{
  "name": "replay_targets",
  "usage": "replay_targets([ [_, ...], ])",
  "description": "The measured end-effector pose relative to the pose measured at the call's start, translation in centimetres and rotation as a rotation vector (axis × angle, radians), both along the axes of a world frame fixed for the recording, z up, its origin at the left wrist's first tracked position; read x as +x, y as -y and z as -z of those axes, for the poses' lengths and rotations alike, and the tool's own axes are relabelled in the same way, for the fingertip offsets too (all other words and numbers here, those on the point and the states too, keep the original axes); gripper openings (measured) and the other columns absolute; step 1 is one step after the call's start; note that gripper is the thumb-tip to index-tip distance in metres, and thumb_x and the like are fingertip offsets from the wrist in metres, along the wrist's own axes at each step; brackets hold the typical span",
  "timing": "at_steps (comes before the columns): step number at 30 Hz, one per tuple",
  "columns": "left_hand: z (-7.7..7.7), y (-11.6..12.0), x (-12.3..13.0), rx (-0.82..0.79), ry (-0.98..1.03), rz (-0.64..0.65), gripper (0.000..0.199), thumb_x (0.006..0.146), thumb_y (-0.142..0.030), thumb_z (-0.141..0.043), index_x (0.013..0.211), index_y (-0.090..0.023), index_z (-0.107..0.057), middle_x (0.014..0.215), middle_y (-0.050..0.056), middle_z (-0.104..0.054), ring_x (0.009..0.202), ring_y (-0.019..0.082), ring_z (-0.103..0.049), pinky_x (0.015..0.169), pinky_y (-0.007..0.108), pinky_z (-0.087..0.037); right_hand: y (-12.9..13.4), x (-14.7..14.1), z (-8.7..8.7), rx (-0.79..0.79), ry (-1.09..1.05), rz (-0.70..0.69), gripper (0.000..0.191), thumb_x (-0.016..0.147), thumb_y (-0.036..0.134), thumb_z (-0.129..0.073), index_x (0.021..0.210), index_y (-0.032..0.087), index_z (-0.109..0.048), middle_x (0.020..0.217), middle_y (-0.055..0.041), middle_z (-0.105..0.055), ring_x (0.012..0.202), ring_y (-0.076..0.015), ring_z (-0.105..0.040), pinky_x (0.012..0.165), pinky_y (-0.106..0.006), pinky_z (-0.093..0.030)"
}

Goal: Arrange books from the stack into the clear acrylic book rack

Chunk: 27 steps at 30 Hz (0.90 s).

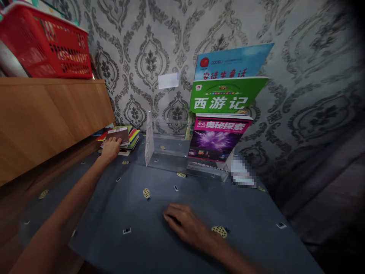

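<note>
Up against the damask wallpaper [151, 64] at the far end of the table [114, 198], here's the whole scene: a wood-veneer cabinet [48, 121] fills the left side with a red plastic basket [47, 49] on top, and a blue cloth [159, 243] with a pineapple print covers the table. Centre stage, a clear acrylic book rack [168, 150] stands with three books leaning in it: a blue picture book [234, 62] at the back, the green Journey to the West volume [225, 95] in the middle, and a magenta science magazine [216, 140] at the front. That's three up in the rack! Over on the left, by the foot of the cabinet, a low stack of books [131, 139] lies flat, bright covers showing, with a brown-covered book [119, 135] on top, and that pile is what's left lying down. My left hand [110, 149] is right on it, fingers [114, 141] spread over the brown cover, though I can't tell from here whether they've got a real grip. My right hand [185, 224] sits out on the cloth in front of the rack, fingers loosely curled, nothing in them that I can see. Up on the wall, a small white card [168, 80] is stuck above the rack.
</note>
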<state>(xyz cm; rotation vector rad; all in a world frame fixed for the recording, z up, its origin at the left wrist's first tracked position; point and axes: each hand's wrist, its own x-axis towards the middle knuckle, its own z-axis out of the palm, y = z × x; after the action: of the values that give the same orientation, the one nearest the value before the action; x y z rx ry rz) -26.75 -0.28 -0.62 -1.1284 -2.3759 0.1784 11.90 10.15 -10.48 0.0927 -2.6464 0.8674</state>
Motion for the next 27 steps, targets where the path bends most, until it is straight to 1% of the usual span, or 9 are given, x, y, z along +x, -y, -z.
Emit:
replay_targets([
  [4,1.6,0.4,0.5,0.019,-0.002,0.015,0.040,0.093,-0.007,-0.035,0.126,-0.010,-0.058,0.138,0.023,-0.057,0.135,0.035,-0.048,0.102,0.045,-0.046,0.0,0.0,-0.2,-0.003,-0.021,-0.013,0.019,0.099,0.016,-0.050,0.090,0.016,-0.067,0.081,-0.0037,-0.065,0.073,-0.0153,-0.061,0.070,-0.025,-0.045],
  [7,2.7,0.7,0.8,0.020,0.001,0.015,0.045,0.091,-0.005,-0.036,0.131,-0.011,-0.055,0.148,0.022,-0.049,0.139,0.035,-0.045,0.104,0.047,-0.044,0.1,0.1,-0.4,-0.013,-0.013,-0.012,0.019,0.099,0.015,-0.050,0.090,0.016,-0.067,0.081,-0.0034,-0.065,0.073,-0.0150,-0.061,0.070,-0.025,-0.045],
  [9,3.2,1.0,1.1,0.021,0.004,0.014,0.052,0.091,-0.004,-0.037,0.140,-0.012,-0.050,0.151,0.022,-0.047,0.139,0.037,-0.044,0.104,0.050,-0.044,0.2,0.1,-0.6,-0.022,0.007,-0.009,0.019,0.099,0.015,-0.050,0.090,0.017,-0.067,0.081,-0.0033,-0.065,0.073,-0.0150,-0.061,0.071,-0.025,-0.046],
  [12,3.8,1.3,1.6,0.017,0.005,0.009,0.062,0.091,-0.004,-0.038,0.152,-0.016,-0.039,0.153,0.024,-0.043,0.141,0.038,-0.042,0.104,0.053,-0.043,0.3,0.1,-0.8,-0.027,0.024,0.000,0.021,0.100,0.016,-0.049,0.089,0.017,-0.067,0.083,-0.0041,-0.066,0.076,-0.0156,-0.062,0.073,-0.026,-0.047],
  [14,4.0,1.4,2.0,0.007,0.005,0.002,0.064,0.091,-0.005,-0.038,0.154,-0.018,-0.036,0.154,0.025,-0.041,0.142,0.039,-0.041,0.105,0.052,-0.042,0.4,0.2,-0.9,-0.028,0.029,0.005,0.021,0.100,0.016,-0.048,0.089,0.017,-0.067,0.085,-0.0045,-0.066,0.078,-0.0160,-0.062,0.075,-0.026,-0.047],
  [19,4.5,1.6,3.3,-0.033,0.010,-0.038,0.060,0.096,-0.009,-0.034,0.155,-0.020,-0.036,0.154,0.024,-0.041,0.142,0.038,-0.041,0.105,0.051,-0.043,0.3,0.2,-1.0,-0.033,0.047,0.006,0.021,0.099,0.017,-0.049,0.088,0.017,-0.066,0.084,-0.0043,-0.066,0.075,-0.0157,-0.061,0.073,-0.026,-0.047],
  [22,4.6,1.9,4.5,-0.071,0.023,-0.051,0.060,0.096,-0.009,-0.034,0.154,-0.020,-0.037,0.152,0.024,-0.043,0.140,0.038,-0.044,0.103,0.049,-0.046,0.2,0.2,-1.0,-0.037,0.041,0.005,0.020,0.099,0.016,-0.049,0.089,0.016,-0.067,0.085,-0.0050,-0.067,0.077,-0.0161,-0.062,0.073,-0.025,-0.046],
  [27,4.8,2.6,7.4,-0.146,0.045,-0.045,0.059,0.094,-0.007,-0.034,0.152,-0.016,-0.040,0.144,0.028,-0.048,0.129,0.039,-0.052,0.093,0.047,-0.052,0.2,0.1,-0.8,-0.028,0.045,0.010,0.019,0.099,0.016,-0.050,0.089,0.016,-0.067,0.083,-0.0040,-0.066,0.075,-0.0154,-0.062,0.073,-0.025,-0.046],
])
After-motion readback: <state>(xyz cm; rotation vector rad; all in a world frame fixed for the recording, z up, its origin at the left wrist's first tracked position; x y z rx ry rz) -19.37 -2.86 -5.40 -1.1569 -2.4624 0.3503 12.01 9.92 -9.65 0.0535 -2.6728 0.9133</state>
